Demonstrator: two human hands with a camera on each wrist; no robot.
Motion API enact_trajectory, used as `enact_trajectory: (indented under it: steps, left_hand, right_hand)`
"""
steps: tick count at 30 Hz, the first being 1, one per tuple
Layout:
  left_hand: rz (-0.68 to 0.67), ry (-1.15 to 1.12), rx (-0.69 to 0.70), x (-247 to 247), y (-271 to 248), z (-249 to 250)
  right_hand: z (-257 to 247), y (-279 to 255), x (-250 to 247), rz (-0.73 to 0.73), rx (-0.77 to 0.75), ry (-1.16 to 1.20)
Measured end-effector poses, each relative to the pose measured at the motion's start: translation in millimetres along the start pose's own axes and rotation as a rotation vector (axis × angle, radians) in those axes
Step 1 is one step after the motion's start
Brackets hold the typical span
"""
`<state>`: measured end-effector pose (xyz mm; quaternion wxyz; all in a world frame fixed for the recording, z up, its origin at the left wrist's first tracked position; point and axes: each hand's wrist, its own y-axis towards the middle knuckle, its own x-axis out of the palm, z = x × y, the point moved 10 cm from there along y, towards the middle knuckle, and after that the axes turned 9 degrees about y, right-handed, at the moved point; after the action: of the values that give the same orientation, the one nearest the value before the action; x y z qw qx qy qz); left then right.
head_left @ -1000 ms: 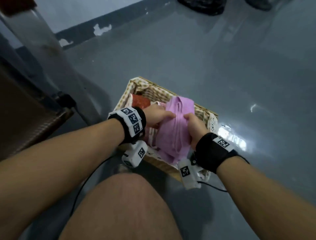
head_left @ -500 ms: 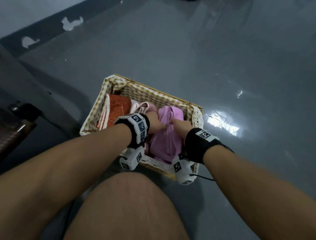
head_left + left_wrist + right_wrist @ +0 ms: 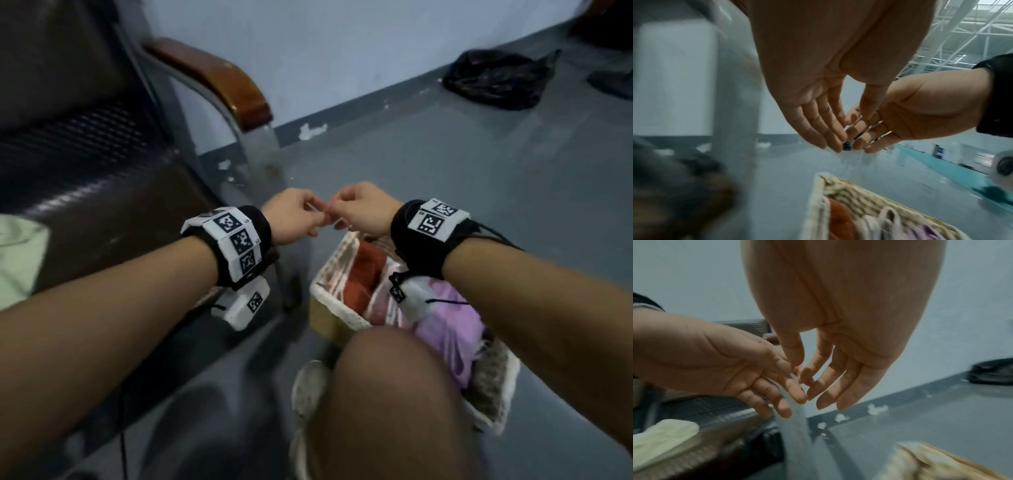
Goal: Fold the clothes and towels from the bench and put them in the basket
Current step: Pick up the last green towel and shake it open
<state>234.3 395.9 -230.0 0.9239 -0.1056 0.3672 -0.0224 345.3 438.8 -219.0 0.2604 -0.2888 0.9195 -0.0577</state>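
The wicker basket (image 3: pixel 330 298) stands on the floor by my knee. It holds a folded purple towel (image 3: pixel 448 325), a rust-orange cloth (image 3: pixel 364 274) and a pink piece between them. Both hands hover above its far end, empty. My left hand (image 3: pixel 298 217) and right hand (image 3: pixel 358 209) meet at the fingertips, with the fingers relaxed and nearly straight in the wrist views (image 3: pixel 824 129) (image 3: pixel 840 386). A pale green cloth (image 3: pixel 17 260) lies on the bench seat (image 3: pixel 89 192) at the left; it also shows in the right wrist view (image 3: pixel 661 438).
The bench's metal arm with a brown wooden armrest (image 3: pixel 222 77) rises just behind the hands. A black bag (image 3: pixel 496 80) lies on the grey floor at the far right by the wall. My bare knee (image 3: pixel 394 404) and a shoe (image 3: pixel 308 383) are beside the basket.
Both hands let go of the purple towel, which stays in the basket, and rose above it until their fingertips met. The head view swung up and left, bringing the bench into sight.
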Motion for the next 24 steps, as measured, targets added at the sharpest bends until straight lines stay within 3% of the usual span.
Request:
enact_trajectory:
  steps: [5,9,12,16,20,24]
  left_hand:
    - [0.271,0.13,-0.21,-133,-91,-117]
    - [0.409,0.227,-0.42,-186,-183,-210]
    - [0.425,0.279,-0.61,-193,-243,-284]
    - [0.344,0.405,-0.867,-188,-302,-366]
    - [0.345,0.374,-0.939,-190,-326,-419]
    - [0.318,0.481,-0.899,-189,-314,-435]
  right_hand:
    - [-117,35,132,-0.251,-0.188,0.012]
    - [-164,41,251,-0.4,-0.239,0.02]
    - [-170,36,342,-0.542,-0.231,-0.029]
    - [-164,25,430,-0.689,-0.264,-0.219]
    - [-165,21,475,-0.709,-0.308,-0.312]
    - [-166,17,502,-0.735,-0.31,-0.338]
